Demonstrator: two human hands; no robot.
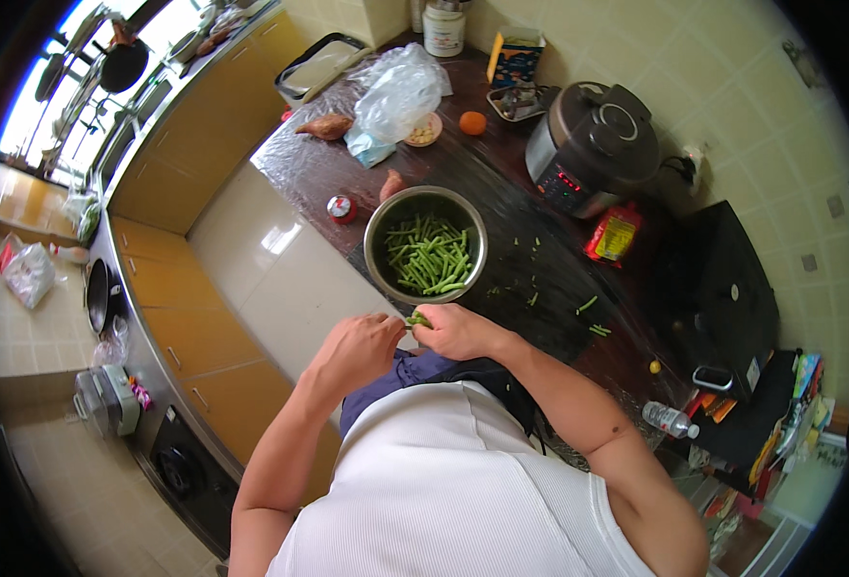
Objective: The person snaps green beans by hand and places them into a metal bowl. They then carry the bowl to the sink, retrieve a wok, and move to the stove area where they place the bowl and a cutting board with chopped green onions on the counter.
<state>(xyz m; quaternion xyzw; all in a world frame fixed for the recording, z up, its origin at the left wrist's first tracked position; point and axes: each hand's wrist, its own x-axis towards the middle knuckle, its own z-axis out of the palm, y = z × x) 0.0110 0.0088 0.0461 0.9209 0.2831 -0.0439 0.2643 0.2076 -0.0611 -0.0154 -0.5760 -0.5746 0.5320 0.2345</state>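
Just in front of a steel bowl (pixel 478 223), my right hand (pixel 460 330) is closed around a few green beans (pixel 418 318). The fingertips of my left hand (pixel 363 350) meet them from the other side and pinch a thin end. My curled fingers hide most of that end. Inside the bowl lies a heap of cut green bean pieces (pixel 431 252). Loose bean pieces (pixel 587 305) and small scraps are scattered on the dark tabletop (pixel 540 317) right of the bowl.
A red-topped can (pixel 341 209) and a sweet potato (pixel 392 185) stand close to the bowl. Farther back are an electric pressure cooker (pixel 594 148), an orange (pixel 472 123), another sweet potato (pixel 325 128) and a plastic bag (pixel 399 94). A plastic bottle (pixel 669 420) lies at right.
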